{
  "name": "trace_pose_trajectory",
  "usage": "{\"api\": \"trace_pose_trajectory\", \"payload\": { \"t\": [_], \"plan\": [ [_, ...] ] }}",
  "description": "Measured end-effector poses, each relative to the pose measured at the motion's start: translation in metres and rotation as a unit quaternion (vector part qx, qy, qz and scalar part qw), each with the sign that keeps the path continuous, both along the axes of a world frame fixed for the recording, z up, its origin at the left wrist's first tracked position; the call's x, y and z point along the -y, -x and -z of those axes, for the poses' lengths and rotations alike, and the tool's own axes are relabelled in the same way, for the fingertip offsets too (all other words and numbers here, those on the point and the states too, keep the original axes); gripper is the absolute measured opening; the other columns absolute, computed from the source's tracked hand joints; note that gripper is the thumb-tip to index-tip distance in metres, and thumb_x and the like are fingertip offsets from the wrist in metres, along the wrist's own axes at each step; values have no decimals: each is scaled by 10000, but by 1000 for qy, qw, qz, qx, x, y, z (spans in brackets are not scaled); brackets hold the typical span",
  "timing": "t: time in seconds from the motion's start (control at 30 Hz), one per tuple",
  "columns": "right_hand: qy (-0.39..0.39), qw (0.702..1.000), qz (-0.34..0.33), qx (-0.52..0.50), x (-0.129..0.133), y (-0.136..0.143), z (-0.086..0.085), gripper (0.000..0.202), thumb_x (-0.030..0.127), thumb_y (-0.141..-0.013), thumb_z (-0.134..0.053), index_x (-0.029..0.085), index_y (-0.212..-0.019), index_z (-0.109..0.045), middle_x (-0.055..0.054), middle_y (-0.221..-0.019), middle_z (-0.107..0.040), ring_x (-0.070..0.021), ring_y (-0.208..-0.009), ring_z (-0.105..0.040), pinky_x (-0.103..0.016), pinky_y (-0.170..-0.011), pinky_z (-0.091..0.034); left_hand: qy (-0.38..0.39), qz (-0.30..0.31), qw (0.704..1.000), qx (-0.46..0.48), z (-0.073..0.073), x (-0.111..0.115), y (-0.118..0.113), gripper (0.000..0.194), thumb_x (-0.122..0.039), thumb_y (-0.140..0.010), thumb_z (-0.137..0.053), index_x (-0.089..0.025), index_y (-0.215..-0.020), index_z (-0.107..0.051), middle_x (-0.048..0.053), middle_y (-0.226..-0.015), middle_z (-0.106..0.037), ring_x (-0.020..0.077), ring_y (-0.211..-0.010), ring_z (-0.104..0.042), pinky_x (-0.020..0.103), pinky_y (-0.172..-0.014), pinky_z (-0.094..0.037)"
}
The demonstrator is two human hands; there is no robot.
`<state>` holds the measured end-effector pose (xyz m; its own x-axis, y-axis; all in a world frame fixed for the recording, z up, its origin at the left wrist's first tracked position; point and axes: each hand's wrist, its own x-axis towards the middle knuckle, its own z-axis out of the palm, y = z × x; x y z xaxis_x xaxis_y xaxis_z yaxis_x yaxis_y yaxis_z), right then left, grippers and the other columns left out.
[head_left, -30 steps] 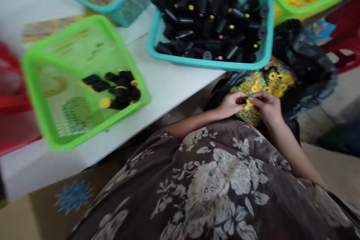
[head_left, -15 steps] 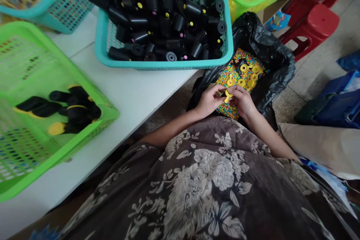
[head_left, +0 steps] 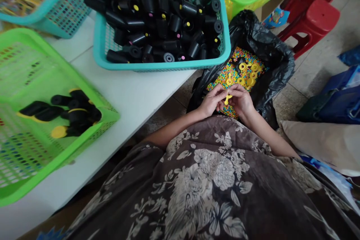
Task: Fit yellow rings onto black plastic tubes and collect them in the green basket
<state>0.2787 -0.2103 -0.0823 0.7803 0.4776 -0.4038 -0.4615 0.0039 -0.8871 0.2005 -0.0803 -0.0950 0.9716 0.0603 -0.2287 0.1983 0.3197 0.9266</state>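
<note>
My left hand [head_left: 211, 101] and my right hand [head_left: 240, 99] meet over a black plastic bag [head_left: 277, 58], fingertips pinched together. Between them is a small yellow plastic piece [head_left: 226, 100] with a narrow tail pointing down; the fingers hide its upper part. Whether a black part is held with it I cannot tell. Inside the bag lie many tiny multicoloured beads [head_left: 222, 77]. On the beads rest several yellow ring-shaped pieces [head_left: 254, 68] with tabs, beside a small black piece [head_left: 239, 62].
On the white table [head_left: 135, 93] a turquoise basket [head_left: 163, 65] is heaped with black plastic tubes [head_left: 165, 26]. A green basket [head_left: 92, 127] at left holds several black-and-yellow pieces. Another green basket [head_left: 253, 2] contains yellow parts. A red stool [head_left: 320, 17] stands at right.
My fingers have closed in over the top of the yellow piece, my left thumb moving up toward the right fingertips. The view has shifted slightly; the baskets look unchanged.
</note>
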Motion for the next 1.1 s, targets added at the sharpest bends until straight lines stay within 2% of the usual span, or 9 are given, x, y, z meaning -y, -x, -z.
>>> {"api": "trace_pose_trajectory", "payload": {
  "t": [0.17, 0.37, 0.5, 0.63, 0.83, 1.0, 1.1],
  "plan": [
    [2, 1000, -4, -15, 1, 4, -3, 323, 354, -552, -820, 238, -718, -568, 68, -621, -557, -97, -488, -480, -236, -436, -324, -25, 5, 1000, 6, 2, -2, 4, 466, -637, -900, -706, -213, -878, -513, -79, -624, -524, 61, -433, -508, 186, -396, -339],
    [-2, 996, 27, 81, 4, 7, -13, 355, 485, -620, -888, 238, -727, -657, 41, -662, -624, -106, -514, -524, -247, -445, -390, -27, 0, 997, 76, 3, -5, 4, 540, -673, -843, -770, -225, -1053, -551, -86, -609, -548, 91, -469, -541, 197, -422, -408],
    [5, 993, 62, 104, 5, 7, -9, 325, 472, -595, -903, 238, -689, -698, 38, -633, -640, -103, -493, -486, -251, -431, -366, -23, 1, 997, 78, 3, -4, 3, 556, -672, -805, -807, -219, -964, -528, -87, -625, -553, 80, -446, -541, 194, -399, -394],
    [5, 989, 77, 130, 6, 8, -7, 298, 460, -603, -896, 240, -676, -709, 41, -609, -624, -93, -478, -439, -254, -433, -343, -63, -26, 994, 84, 1, -3, 4, 515, -602, -785, -858, -214, -879, -532, -90, -599, -521, 67, -428, -505, 189, -382, -361],
    [11, 993, 45, 109, 7, 7, -7, 326, 487, -622, -888, 243, -717, -696, 29, -670, -637, -110, -534, -488, -249, -443, -369, -78, -35, 994, 69, 2, -4, 5, 462, -528, -782, -886, -212, -865, -560, -77, -625, -528, 70, -445, -505, 199, -404, -355],
    [14, 999, -24, 37, 6, 7, -8, 361, 515, -636, -873, 240, -770, -682, 55, -601, -557, -119, -499, -516, -250, -422, -387, -105, -60, 987, 105, 5, -6, 6, 518, -577, -751, -893, -204, -798, -537, -57, -652, -557, 68, -511, -496, 210, -459, -359],
    [-2, 999, -26, 34, 4, 8, -7, 334, 476, -636, -855, 235, -771, -667, 54, -611, -582, -123, -498, -553, -254, -445, -398, -112, -56, 985, 115, 5, -6, 5, 524, -629, -782, -851, -212, -819, -536, -62, -637, -550, 70, -503, -484, 218, -462, -341]
  ]
}}
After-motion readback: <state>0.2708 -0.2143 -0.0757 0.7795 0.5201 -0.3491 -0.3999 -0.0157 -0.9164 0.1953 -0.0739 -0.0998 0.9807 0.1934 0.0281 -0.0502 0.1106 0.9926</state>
